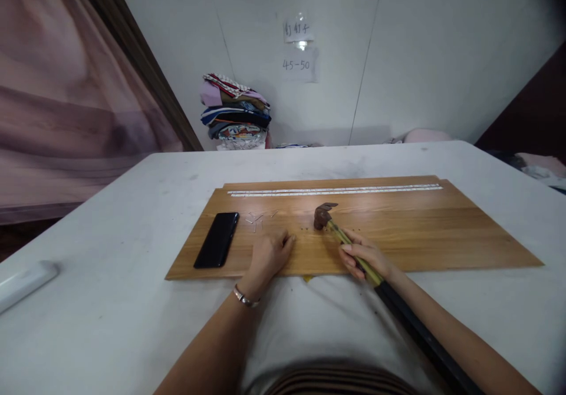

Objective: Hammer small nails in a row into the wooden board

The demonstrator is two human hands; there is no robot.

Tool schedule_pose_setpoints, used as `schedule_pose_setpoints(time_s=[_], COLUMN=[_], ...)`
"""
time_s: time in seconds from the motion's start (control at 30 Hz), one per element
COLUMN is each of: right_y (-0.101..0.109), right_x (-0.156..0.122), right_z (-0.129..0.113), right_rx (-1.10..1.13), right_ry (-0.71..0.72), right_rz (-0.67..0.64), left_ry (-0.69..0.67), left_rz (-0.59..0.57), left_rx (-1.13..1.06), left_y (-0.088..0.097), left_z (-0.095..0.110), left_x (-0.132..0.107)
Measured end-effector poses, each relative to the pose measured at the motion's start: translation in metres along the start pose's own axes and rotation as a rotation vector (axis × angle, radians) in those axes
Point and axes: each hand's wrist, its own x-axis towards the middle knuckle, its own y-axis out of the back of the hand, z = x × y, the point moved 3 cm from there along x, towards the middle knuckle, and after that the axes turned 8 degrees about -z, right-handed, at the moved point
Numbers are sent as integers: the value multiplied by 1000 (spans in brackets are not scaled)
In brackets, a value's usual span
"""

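A wooden board (420, 230) lies flat on the white table (110, 300). My right hand (365, 256) grips the yellow shaft of a hammer (326, 215), high up near the head. The rusty head rests on the board beside a short row of small nail heads (305, 229). My left hand (269, 253) lies palm down on the board with the fingers curled, holding nothing that I can see. Several loose nails (256, 221) lie scattered just beyond it. A black phone (217, 239) lies on the board's left end.
Two long white strips (336, 190) run along the board's far edge. A stack of folded cloth (234, 112) stands against the white wall behind the table. A white object (24, 283) sits at the table's left edge. A brown curtain (66, 106) hangs on the left.
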Motion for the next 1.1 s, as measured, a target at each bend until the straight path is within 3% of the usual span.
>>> schedule_pose_setpoints(time_s=[1.1], right_y=[1], right_x=[-1], right_z=[0], right_rx=[8], right_ry=[11], right_rz=[-11], left_ry=[12], left_rz=[7], left_rx=[15], left_y=[2], left_z=[1], left_x=[-1])
